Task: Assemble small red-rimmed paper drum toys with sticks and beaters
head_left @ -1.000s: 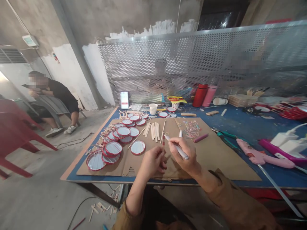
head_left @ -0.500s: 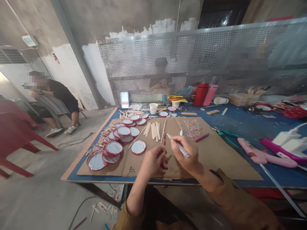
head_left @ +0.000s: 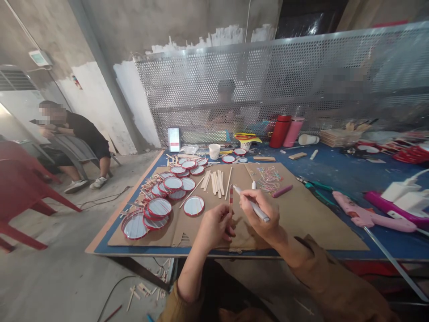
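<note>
Left of the cardboard [head_left: 295,223]'s centre, the left grip [head_left: 230,215] pinches a red-marked stick [head_left: 231,195]. The right grip [head_left: 241,196] closes around a white marker [head_left: 257,210].

One striped stick [head_left: 231,197] and one white marker [head_left: 256,211] are being held. On the worktop [head_left: 321,172], two bottles [head_left: 280,131], three cups [head_left: 214,152], one phone [head_left: 174,140] and one pink glue gun [head_left: 363,215] are resting; the red-rimmed discs [head_left: 193,206] are overlapping too much for counting.

Red-banded stick [head_left: 231,194], white marker [head_left: 261,212]
The cardboard [head_left: 301,214] is brown, the table [head_left: 321,172] blue, the discs [head_left: 193,206] pale with red rims, the glue gun [head_left: 362,216] pink.
</note>
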Demonstrator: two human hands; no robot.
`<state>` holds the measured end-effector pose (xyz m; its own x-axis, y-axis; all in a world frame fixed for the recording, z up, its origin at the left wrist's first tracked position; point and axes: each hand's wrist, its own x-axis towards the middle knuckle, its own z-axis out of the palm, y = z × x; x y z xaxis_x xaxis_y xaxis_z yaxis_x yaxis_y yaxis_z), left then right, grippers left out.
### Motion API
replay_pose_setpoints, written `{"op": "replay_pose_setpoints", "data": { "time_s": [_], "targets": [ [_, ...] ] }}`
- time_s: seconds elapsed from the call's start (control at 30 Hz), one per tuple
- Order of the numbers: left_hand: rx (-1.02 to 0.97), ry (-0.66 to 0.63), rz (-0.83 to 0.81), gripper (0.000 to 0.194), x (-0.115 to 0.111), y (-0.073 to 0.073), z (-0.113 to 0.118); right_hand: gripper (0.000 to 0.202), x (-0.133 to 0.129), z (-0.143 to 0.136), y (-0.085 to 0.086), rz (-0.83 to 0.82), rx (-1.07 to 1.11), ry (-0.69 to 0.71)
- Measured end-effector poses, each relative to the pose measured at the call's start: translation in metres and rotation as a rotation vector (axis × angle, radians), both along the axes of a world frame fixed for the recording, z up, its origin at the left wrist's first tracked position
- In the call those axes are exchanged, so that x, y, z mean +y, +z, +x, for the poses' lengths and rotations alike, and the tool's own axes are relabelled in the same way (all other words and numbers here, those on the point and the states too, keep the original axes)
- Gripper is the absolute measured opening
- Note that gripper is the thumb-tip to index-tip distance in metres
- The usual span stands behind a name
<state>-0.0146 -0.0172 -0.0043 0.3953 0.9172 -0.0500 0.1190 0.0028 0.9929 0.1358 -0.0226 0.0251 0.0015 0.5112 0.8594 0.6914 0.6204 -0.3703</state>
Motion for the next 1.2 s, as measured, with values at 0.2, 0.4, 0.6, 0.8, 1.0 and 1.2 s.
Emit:
{"op": "replay_pose_setpoints", "data": {
  "time_s": [0.2,0.4,0.6,0.8,1.0,1.2],
  "targets": [
    [-0.005,-0.001,-0.015,0.021,0.0005,0.0008,0.0007,0.005,0.0000,-0.0009,0.0017,0.003,0.029,-0.018],
    [0.011,-0.008,0.002,0.021,-0.0003,0.0019,-0.0001,0.005,0.0007,0.0000,0.0003,0.004,-0.018,-0.012],
    [0.016,0.003,0.008,0.018,-0.0007,0.0020,0.0002,0.006,-0.0011,0.0000,0.0016,0.013,0.006,-0.025],
    [0.015,0.001,0.001,0.019,-0.0006,0.0012,0.0002,0.004,-0.0002,0.0015,-0.0001,0.015,0.002,-0.015],
    [0.017,0.006,0.009,0.018,-0.0003,0.0011,0.0000,0.004,-0.0001,0.0020,-0.0019,0.018,-0.024,-0.026],
    [0.000,0.006,0.004,0.017,-0.0005,0.0037,0.0006,0.005,0.0006,0.0025,-0.0026,0.040,-0.062,-0.021]
  ]
}}
